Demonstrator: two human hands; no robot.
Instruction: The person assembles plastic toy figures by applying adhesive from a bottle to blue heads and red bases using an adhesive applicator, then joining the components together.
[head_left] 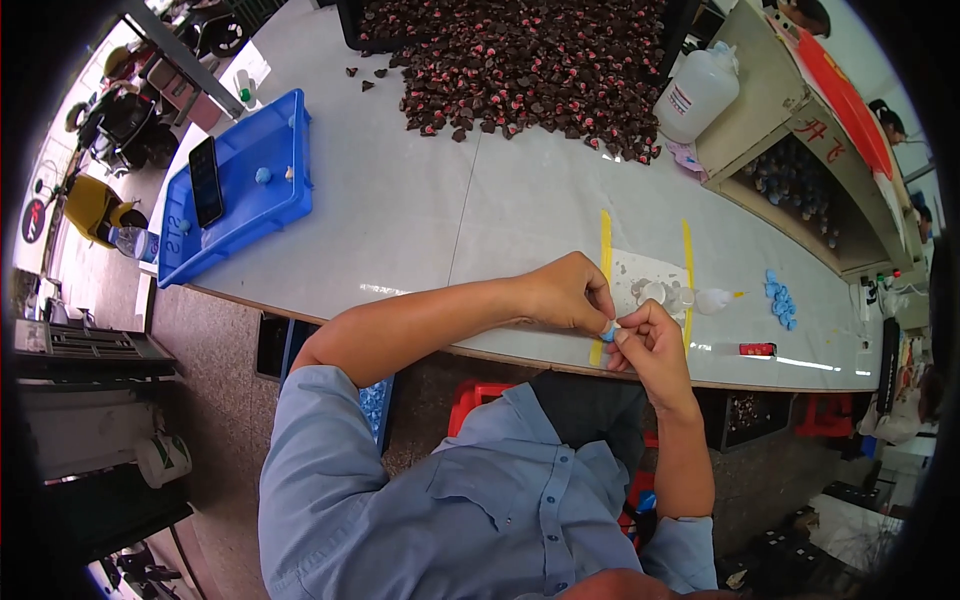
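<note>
Close together over the table's front edge, both my hands have their fingertips on a small light-blue piece (609,335). My left hand (568,292) pinches it from the left, thumb and forefinger pressed together. From the right, my right hand (655,345) pinches the same piece. A pale bit shows at the fingertips, too small to name. Just beyond the hands lies a white work patch (632,268) between yellow tape strips, with a small white round cup (652,293) and whitish spots on it. Right of it lies a small white dropper bottle (713,301) with a yellow tip.
Several light-blue pieces (780,300) and a red tube-like item (757,350) lie at right. A blue tray (240,170) with a phone (205,182) stands at left. Dark brown-and-red parts (530,70) are heaped at the back, beside a white jug (700,92) and a shelf box (760,110).
</note>
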